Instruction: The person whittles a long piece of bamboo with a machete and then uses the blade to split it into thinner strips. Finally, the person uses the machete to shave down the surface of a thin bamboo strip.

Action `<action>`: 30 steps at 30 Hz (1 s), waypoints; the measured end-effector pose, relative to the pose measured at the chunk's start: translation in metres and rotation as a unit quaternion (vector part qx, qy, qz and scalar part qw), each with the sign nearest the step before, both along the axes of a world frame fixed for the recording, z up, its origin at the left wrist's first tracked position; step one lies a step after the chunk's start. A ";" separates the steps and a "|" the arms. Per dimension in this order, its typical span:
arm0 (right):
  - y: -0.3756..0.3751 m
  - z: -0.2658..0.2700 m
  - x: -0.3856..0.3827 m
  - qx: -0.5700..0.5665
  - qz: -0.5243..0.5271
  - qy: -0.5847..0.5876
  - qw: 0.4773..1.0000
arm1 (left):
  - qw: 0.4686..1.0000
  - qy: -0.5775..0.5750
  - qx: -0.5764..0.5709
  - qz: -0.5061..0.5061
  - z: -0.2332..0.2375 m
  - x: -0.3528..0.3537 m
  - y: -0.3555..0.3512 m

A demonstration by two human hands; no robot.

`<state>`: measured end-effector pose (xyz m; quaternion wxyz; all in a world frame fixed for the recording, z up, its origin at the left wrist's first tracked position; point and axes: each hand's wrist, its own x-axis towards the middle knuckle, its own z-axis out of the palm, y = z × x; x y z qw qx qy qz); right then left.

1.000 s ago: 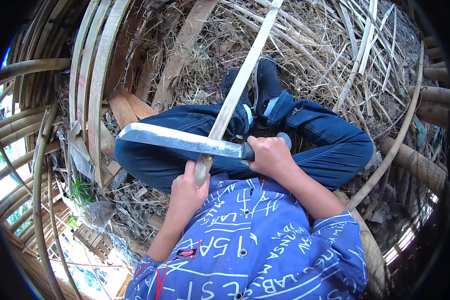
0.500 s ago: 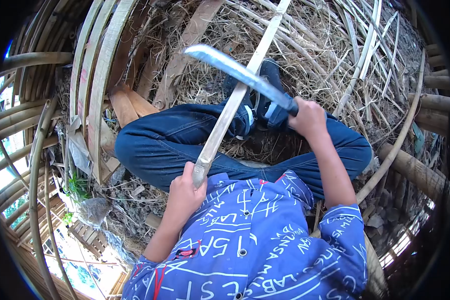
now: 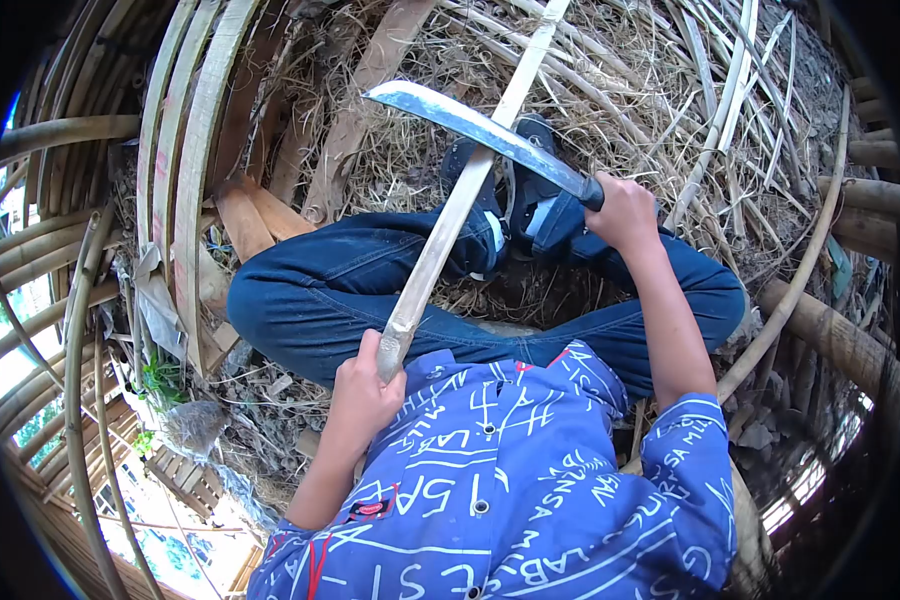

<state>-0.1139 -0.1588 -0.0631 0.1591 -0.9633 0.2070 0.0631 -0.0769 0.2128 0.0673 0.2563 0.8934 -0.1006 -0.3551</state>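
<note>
My left hand (image 3: pixel 366 395) is closed round the near end of a long, pale bamboo strip (image 3: pixel 438 243), which slants away over my crossed legs toward the top of the view. In my right hand (image 3: pixel 622 212) is the dark handle of a machete (image 3: pixel 482 128), gripped tightly. Its curved blade lies crosswise over the strip, above my shoes (image 3: pixel 530 165), with the tip pointing left. The strip passes beneath the blade in this view.
Several long bamboo slats (image 3: pixel 206 150) stand at the left beside brown boards (image 3: pixel 365 110). Shavings (image 3: pixel 610 130) cover the ground ahead. Bamboo poles (image 3: pixel 835 335) border the right side, and a bamboo lattice (image 3: pixel 45 240) rises on the left. A small green plant (image 3: pixel 158 378) grows near it.
The machete and my right hand have shifted slightly up along the strip. My left hand and the strip's near end sit marginally lower and to the left.
</note>
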 end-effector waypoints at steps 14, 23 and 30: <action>-0.039 -0.004 0.026 0.014 -0.063 0.007 0.998 | 1.000 0.003 0.023 -0.014 0.003 -0.002 0.006; 0.011 0.025 0.017 0.084 0.061 0.051 0.993 | 1.000 -0.002 0.020 -0.016 -0.003 -0.003 0.007; -0.025 0.000 0.029 0.065 -0.018 0.007 0.998 | 1.000 0.001 0.021 -0.013 -0.002 -0.002 0.006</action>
